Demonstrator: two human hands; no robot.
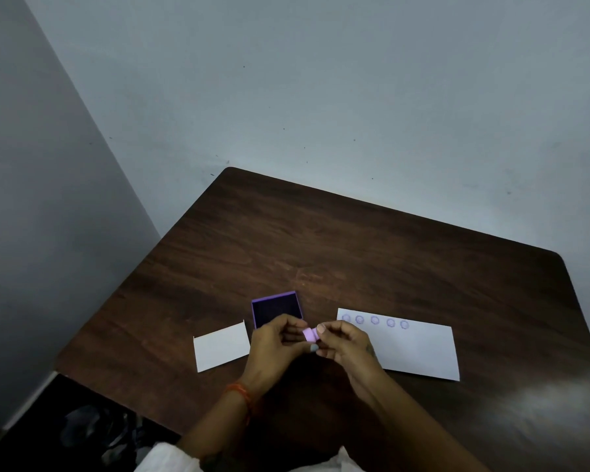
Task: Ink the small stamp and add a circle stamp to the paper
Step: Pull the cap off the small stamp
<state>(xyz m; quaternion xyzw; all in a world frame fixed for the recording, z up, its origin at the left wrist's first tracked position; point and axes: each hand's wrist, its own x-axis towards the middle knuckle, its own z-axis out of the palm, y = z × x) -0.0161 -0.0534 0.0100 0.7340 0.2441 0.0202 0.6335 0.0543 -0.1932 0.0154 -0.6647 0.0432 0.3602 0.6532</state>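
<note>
No words, numbers or brand names can be read anywhere. The only marks are five faint purple circle stamps (374,321) along the top edge of the paper (419,352), right of centre.

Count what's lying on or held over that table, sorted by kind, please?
Papers: 2, the stamped sheet and a blank slip
Ink pads: 1
Stamps: 1, held by both hands
Stamped circles: 5
Total: 4 things, plus 5 prints

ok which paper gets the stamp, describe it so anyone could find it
On the dark wooden table, look right of the purple ink pad box, past the hands. It is the larger white sheet; unlike the blank smaller paper on the left, it carries a row of five purple circles along its far edge.
</note>
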